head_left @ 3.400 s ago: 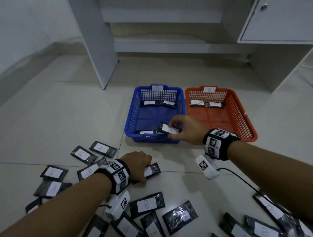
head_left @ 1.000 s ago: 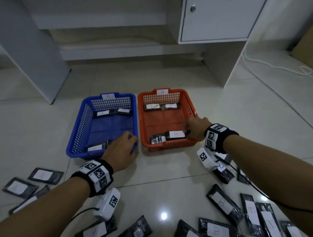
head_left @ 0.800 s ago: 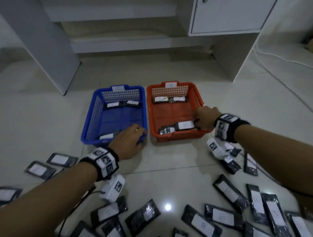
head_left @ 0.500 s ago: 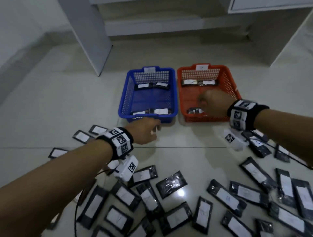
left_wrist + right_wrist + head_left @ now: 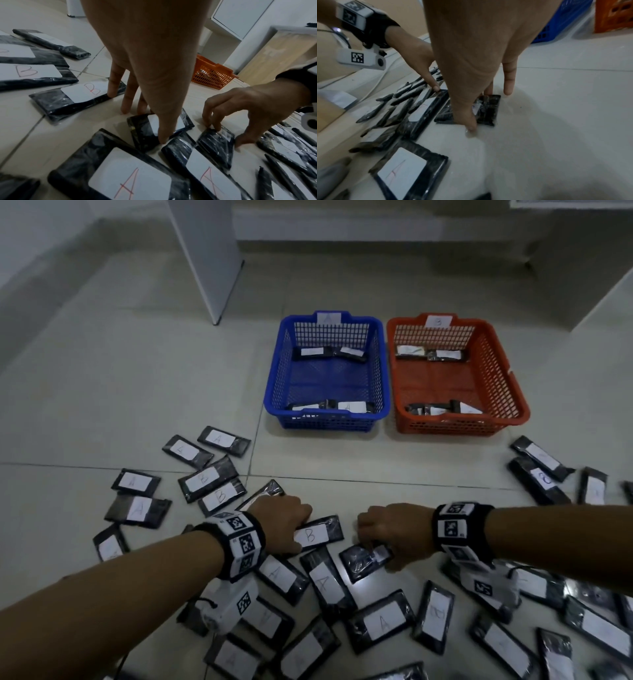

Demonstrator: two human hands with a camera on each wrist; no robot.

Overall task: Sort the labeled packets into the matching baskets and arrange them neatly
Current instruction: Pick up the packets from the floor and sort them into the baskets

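Observation:
Black packets with white A or B labels lie scattered on the floor. My left hand (image 5: 291, 525) pinches a B packet (image 5: 320, 534) across its width, thumb on the near edge and fingers on the far edge (image 5: 142, 129). One finger also touches a second B packet (image 5: 82, 92). My right hand (image 5: 380, 542) pinches a neighbouring packet (image 5: 359, 561) between thumb and curled fingers (image 5: 488, 109); its letter is hidden. The blue A basket (image 5: 270, 392) and the orange B basket (image 5: 513, 392) each hold two packets at the back and two at the front.
Several A packets (image 5: 322, 580) lie just in front of my hands, and more packets spread to the left (image 5: 137, 508) and right (image 5: 541, 474). Bare tile separates the pile from the baskets. A white cabinet panel (image 5: 205, 261) stands behind on the left.
Both hands left the fronts of the baskets, where a packet now lies in each, and came back down to the floor pile. Each hand has taken hold of a new packet.

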